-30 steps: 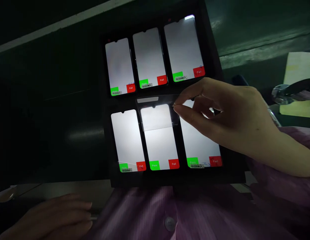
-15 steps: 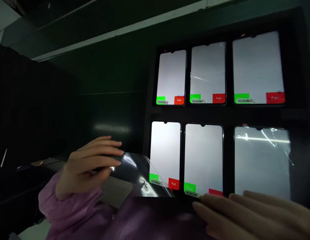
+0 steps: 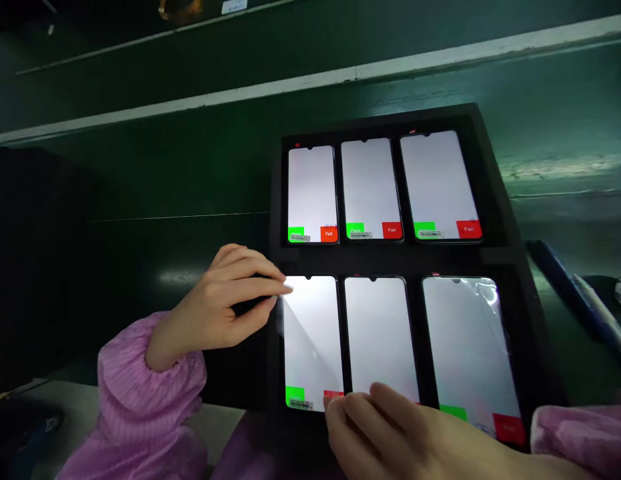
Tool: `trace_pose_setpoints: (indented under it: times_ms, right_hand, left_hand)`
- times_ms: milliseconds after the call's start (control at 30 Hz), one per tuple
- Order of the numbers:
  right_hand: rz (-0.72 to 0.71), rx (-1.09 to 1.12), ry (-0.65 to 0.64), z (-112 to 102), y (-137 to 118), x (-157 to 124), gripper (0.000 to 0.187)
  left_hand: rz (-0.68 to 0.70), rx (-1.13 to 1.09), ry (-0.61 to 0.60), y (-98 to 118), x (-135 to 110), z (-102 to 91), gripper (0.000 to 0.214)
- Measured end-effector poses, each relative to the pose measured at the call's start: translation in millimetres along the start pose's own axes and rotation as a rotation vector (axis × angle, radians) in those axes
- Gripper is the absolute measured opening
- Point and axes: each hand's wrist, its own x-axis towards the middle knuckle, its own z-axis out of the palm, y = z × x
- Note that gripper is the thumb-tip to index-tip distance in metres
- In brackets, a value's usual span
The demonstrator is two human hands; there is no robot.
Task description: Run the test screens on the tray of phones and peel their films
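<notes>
- Ambient level in this room: dim; the far left falls to near black.
- Main visible light: six white phone screens (image 3: 371, 183), the lower left screen (image 3: 310, 333) brightest.
- Tone: a soft gray diagonal crosses that screen.
- Glare: curved white streaks mark the lower right screen (image 3: 470, 353); pale sheen lies on the green counter (image 3: 580, 167).
- Focus: upper "Fail" labels (image 3: 391, 230) mostly legible; right sleeve (image 3: 585, 437) soft, stretched at the edge.

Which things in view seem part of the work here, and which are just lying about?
Part of the work, it seems:
lower-left phone
clear film across it, at the left hand
other five phones
black tray

Apparently lying about:
dark blue object right of the tray
amber item, too unclear to name
</notes>
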Motion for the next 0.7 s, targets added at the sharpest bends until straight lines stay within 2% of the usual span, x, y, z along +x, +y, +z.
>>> trace_pose_setpoints:
  times_ms: [100, 167, 267, 367, 433, 533, 700]
  right_hand:
    - [0.038, 0.087, -0.006, 1.1, 22.1, 12.7, 0.012]
    - [0.137, 0.23, 0.008, -2.1, 46.9, 23.4, 0.018]
    - [0.44, 0.64, 0.118, -11.9, 87.9, 36.0, 0.012]
    - [0.724, 0.946, 0.275, -22.3, 115.5, 40.2, 0.014]
    - [0.813, 0.982, 0.388, -26.6, 122.4, 39.4, 0.015]
    - [0.867, 0.923, 0.516, -28.3, 120.4, 35.8, 0.012]
    - [0.839, 0.854, 0.547, -26.9, 112.4, 28.1, 0.015]
  left_hand:
    - [-0.021, 0.221, 0.039, -1.2, 6.6, 13.1, 0.024]
    - [-0.046, 0.392, 0.041, -0.8, 7.6, 19.7, 0.02]
    - [-0.065, 0.475, 0.008, -0.5, 4.2, 25.2, 0.024]
    - [-0.103, 0.333, -0.017, -2.4, -1.3, 25.9, 0.028]
    - [-0.144, 0.183, -0.022, -4.8, -4.0, 24.2, 0.031]
    - [-0.175, 0.019, -0.015, -7.7, -6.7, 19.8, 0.034]
    - [-0.201, -0.006, 0.02, -6.6, -9.8, 16.2, 0.036]
